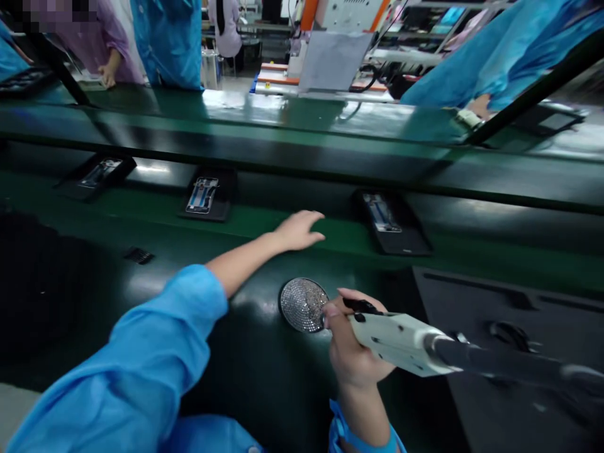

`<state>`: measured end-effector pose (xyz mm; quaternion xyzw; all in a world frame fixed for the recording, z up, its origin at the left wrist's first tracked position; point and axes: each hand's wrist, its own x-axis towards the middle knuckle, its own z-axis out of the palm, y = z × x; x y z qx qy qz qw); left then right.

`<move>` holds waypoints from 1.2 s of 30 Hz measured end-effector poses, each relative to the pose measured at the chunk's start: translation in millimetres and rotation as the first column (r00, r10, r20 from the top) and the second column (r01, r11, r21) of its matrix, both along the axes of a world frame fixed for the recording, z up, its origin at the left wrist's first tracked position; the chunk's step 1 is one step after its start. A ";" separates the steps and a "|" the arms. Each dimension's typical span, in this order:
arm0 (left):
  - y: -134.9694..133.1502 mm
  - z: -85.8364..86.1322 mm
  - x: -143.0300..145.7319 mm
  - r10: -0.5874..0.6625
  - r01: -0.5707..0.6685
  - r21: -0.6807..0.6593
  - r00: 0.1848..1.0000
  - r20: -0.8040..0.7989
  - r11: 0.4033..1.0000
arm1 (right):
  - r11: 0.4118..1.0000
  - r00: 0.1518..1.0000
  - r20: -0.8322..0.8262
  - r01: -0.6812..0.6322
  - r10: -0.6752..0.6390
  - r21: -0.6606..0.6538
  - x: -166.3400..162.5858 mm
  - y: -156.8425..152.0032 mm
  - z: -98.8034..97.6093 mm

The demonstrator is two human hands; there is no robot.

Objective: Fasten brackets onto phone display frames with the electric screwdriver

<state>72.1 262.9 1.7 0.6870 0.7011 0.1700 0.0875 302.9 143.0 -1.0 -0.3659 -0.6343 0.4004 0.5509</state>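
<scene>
My left hand [300, 231] reaches out over the green belt with its fingers apart and nothing in them. It is between two black trays, nearer the right-hand tray [409, 234], which carries a phone-like device [381, 212]. My right hand [353, 355] is wrapped round a pale electric screwdriver [401, 340] with a dark cable end, its tip pointing left. Just left of that tip lies a round dish [285, 308] with a silver, dimpled surface; small screws seem to lie in it, though blur hides the detail. The screwdriver's very tip is partly covered by my fingers.
On the belt to the left sit a middle tray [219, 204] and a far-left tray [89, 182], each with a device. Small black parts [139, 255] lie on the bench. A grey panel [472, 327] is at right. Co-workers' blue sleeves [509, 56] show beyond the raised ledge.
</scene>
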 end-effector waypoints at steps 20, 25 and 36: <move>102.2 -27.6 127.7 0.066 -0.060 -0.066 0.993 0.094 0.996 | 0.986 0.986 -0.050 0.154 -0.157 -0.064 4.3 14.8 -1.2; 40.0 -9.6 27.2 0.049 -0.051 0.016 0.994 0.100 0.999 | 0.990 0.989 -0.057 0.132 -0.135 -0.054 -0.7 14.9 3.7; -323.3 -20.2 -43.2 0.251 -0.258 0.149 0.966 0.065 0.955 | 0.979 0.989 -0.042 0.132 -0.140 -0.153 -15.5 12.7 9.0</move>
